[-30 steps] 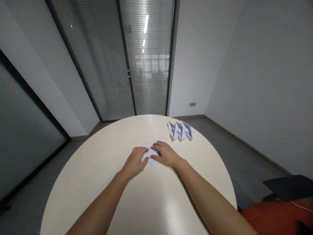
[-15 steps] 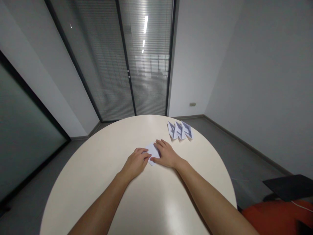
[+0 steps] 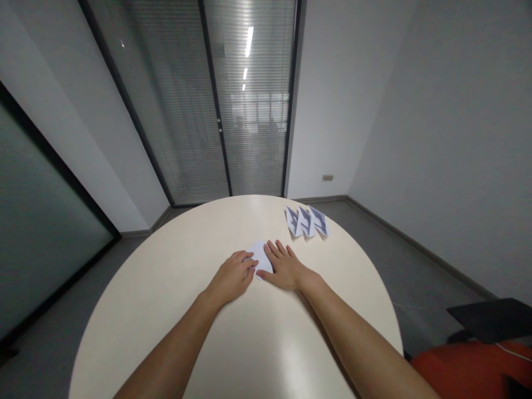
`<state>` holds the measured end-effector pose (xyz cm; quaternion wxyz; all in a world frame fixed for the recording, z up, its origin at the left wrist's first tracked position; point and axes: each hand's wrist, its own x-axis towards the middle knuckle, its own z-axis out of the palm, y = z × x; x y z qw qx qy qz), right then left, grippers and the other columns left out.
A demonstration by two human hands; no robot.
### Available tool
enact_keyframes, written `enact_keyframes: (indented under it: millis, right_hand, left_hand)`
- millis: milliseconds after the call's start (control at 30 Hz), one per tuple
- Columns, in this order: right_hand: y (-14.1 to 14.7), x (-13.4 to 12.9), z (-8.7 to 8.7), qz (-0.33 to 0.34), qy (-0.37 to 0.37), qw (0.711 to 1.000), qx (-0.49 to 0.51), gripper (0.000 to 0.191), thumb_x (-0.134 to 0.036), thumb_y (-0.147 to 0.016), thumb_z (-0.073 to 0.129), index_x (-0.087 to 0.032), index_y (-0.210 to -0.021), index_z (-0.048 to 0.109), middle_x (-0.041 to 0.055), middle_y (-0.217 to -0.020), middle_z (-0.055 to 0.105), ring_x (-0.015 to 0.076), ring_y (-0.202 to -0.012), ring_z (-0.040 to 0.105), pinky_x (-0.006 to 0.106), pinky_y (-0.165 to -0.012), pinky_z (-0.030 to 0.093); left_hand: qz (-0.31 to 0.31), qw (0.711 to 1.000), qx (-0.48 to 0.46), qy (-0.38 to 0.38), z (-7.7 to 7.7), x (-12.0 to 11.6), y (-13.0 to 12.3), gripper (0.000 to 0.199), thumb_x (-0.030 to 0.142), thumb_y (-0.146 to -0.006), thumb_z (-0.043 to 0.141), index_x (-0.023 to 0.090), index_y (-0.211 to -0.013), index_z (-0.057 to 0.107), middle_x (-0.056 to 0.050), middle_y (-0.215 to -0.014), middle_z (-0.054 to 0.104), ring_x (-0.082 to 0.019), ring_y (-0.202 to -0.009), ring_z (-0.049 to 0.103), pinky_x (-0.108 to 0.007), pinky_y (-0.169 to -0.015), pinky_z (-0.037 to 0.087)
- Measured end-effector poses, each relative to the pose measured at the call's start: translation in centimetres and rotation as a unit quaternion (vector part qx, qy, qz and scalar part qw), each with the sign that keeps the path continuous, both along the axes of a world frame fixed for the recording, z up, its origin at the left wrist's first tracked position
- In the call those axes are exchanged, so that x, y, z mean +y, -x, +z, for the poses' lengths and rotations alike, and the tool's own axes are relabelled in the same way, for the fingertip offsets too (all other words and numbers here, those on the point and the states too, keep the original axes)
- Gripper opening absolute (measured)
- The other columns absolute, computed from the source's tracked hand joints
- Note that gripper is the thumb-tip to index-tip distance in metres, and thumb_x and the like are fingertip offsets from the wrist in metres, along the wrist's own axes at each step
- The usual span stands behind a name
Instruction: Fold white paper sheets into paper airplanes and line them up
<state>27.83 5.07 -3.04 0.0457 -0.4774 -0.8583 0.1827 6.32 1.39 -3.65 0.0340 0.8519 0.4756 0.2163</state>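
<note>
A small piece of white paper [image 3: 261,256] lies on the round cream table [image 3: 158,288], between my two hands. My left hand [image 3: 235,274] rests at its left edge, fingers apart and fingertips on the paper. On the right side of the sheet, my right hand [image 3: 285,266] lies flat with its fingers spread and the thumb at the lower part of the paper. The undersides of both hands hide the sheet's side edges.
Three folded white papers with dark printing [image 3: 306,221] stand or lie in a row near the table's far right edge. Beyond the lower right rim is a red chair [image 3: 469,368] with a black flat object [image 3: 492,317] above it.
My right hand has spread its fingers wider and shifted slightly right and nearer to me. My left hand has hardly moved, and the paper stays in place.
</note>
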Motion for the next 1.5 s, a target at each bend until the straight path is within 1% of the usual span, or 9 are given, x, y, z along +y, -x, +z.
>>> enact_keyframes:
  millis: [100, 300, 467, 633, 867, 1067, 1133, 1333, 1500]
  right_hand:
    - [0.0, 0.2, -0.3, 0.001, -0.019, 1.0, 0.008, 0.102, -0.082, -0.091, 0.032, -0.011, -0.164, 0.02, 0.0162, -0.169, 0.012, 0.0393, -0.157, 0.002, 0.06, -0.124, 0.008]
    - [-0.1, 0.6, -1.1, 0.015, -0.078, 0.996, 0.026, 0.074, -0.058, -0.104, 0.026, -0.01, -0.16, 0.03, 0.0196, -0.167, 0.02, 0.0396, -0.156, 0.011, 0.063, -0.122, 0.017]
    - [0.1, 0.6, -0.9, 0.022, -0.059, 0.998, 0.021, 0.093, -0.069, -0.099, 0.034, 0.0, -0.16, 0.025, 0.0272, -0.166, 0.015, 0.0406, -0.156, 0.008, 0.059, -0.124, 0.014]
    - [0.3, 0.5, -0.7, 0.059, -0.05, 0.996, 0.034, 0.107, -0.079, -0.089, 0.044, -0.002, -0.161, 0.024, 0.0267, -0.166, 0.015, 0.0399, -0.157, 0.007, 0.059, -0.125, 0.008]
    - [0.2, 0.3, -0.4, 0.076, -0.057, 0.994, 0.048, 0.104, -0.077, -0.091, 0.046, -0.002, -0.16, 0.027, 0.0274, -0.165, 0.02, 0.0376, -0.156, 0.014, 0.058, -0.125, 0.011]
    - [0.1, 0.5, -0.2, 0.103, -0.089, 0.987, 0.085, 0.08, -0.062, -0.094, 0.056, -0.009, -0.152, 0.045, 0.0258, -0.161, 0.034, 0.0363, -0.153, 0.028, 0.06, -0.123, 0.02]
    - [0.0, 0.6, -0.1, 0.106, -0.09, 0.985, 0.1, 0.074, -0.059, -0.094, 0.058, -0.01, -0.149, 0.05, 0.0249, -0.159, 0.039, 0.0369, -0.15, 0.034, 0.059, -0.122, 0.024]
    - [-0.2, 0.5, 0.7, 0.105, -0.086, 0.982, 0.132, 0.062, -0.055, -0.093, 0.062, -0.011, -0.137, 0.064, 0.0212, -0.151, 0.052, 0.0349, -0.144, 0.045, 0.046, -0.12, 0.035]
    - [-0.3, 0.7, 0.7, 0.109, -0.073, 0.981, 0.145, 0.062, -0.054, -0.092, 0.064, -0.012, -0.138, 0.064, 0.0195, -0.15, 0.053, 0.0355, -0.144, 0.045, 0.047, -0.119, 0.037]
  left_hand:
    - [-0.003, 1.0, -0.006, 0.001, -0.1, 0.1, 0.0, 0.03, 0.022, -0.098, 0.053, 0.022, -0.122, 0.072, -0.011, -0.129, 0.069, -0.025, -0.125, 0.058, -0.045, -0.112, 0.045]
    - [0.026, 1.0, 0.012, -0.004, -0.3, 0.1, -0.3, 0.034, 0.024, -0.099, 0.054, 0.027, -0.129, 0.069, -0.009, -0.131, 0.068, -0.027, -0.125, 0.057, -0.046, -0.11, 0.045]
    - [0.078, 0.995, 0.067, -0.017, -0.3, 0.1, -0.4, 0.036, 0.026, -0.099, 0.054, 0.026, -0.132, 0.069, -0.012, -0.134, 0.067, -0.03, -0.124, 0.059, -0.047, -0.107, 0.046]
    - [0.101, 0.992, 0.073, -0.019, -0.2, 0.2, -0.4, 0.036, 0.024, -0.098, 0.053, 0.023, -0.131, 0.069, -0.015, -0.131, 0.068, -0.032, -0.121, 0.06, -0.049, -0.104, 0.047]
    - [0.079, 0.996, 0.042, -0.01, -0.6, 0.4, 0.0, 0.036, 0.024, -0.099, 0.051, 0.018, -0.13, 0.069, -0.014, -0.134, 0.067, -0.029, -0.127, 0.057, -0.045, -0.108, 0.047]
    - [0.057, 0.997, 0.031, -0.028, -1.4, 1.0, 0.6, 0.036, 0.025, -0.1, 0.05, 0.015, -0.129, 0.069, -0.013, -0.137, 0.066, -0.027, -0.129, 0.057, -0.044, -0.114, 0.045]
    - [0.049, 0.998, 0.018, -0.031, -1.4, 1.1, 0.8, 0.035, 0.025, -0.1, 0.051, 0.015, -0.128, 0.07, -0.012, -0.135, 0.068, -0.027, -0.128, 0.058, -0.043, -0.113, 0.046]
    - [0.031, 0.999, -0.035, -0.023, -0.8, 0.9, 1.2, 0.03, 0.018, -0.098, 0.05, 0.02, -0.117, 0.074, -0.007, -0.126, 0.073, -0.023, -0.122, 0.063, -0.042, -0.109, 0.051]
    - [-0.004, 0.998, -0.064, -0.008, -0.4, 0.6, 1.2, 0.029, 0.015, -0.094, 0.056, 0.021, -0.117, 0.072, -0.005, -0.122, 0.074, -0.021, -0.116, 0.067, -0.037, -0.106, 0.052]
